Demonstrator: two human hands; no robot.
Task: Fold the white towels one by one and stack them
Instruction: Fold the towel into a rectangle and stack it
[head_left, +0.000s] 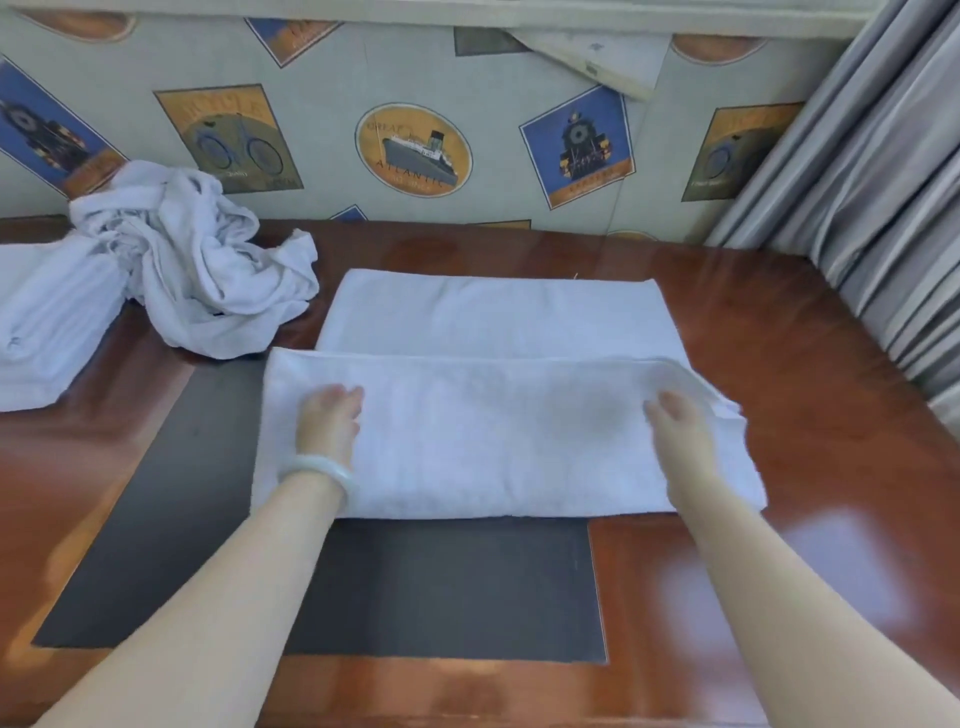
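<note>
Two palms-down — left hand (330, 418), right hand (675, 423) — gripping nothing | white rectangular terry towel (493, 447) underneath, long axis crosswise

Reaches forward with both bare forearms, entering from the lower corners and angling slightly toward each other. Holds the left hand (332, 415) palm down, fingers fairly straight and close together, pointing away from the body. Wears a pale bangle (318, 472) on the left wrist. Lays the right hand (675, 423) palm down too, level with the left and well apart from it, fingers extended forward, tips blurred.
</note>
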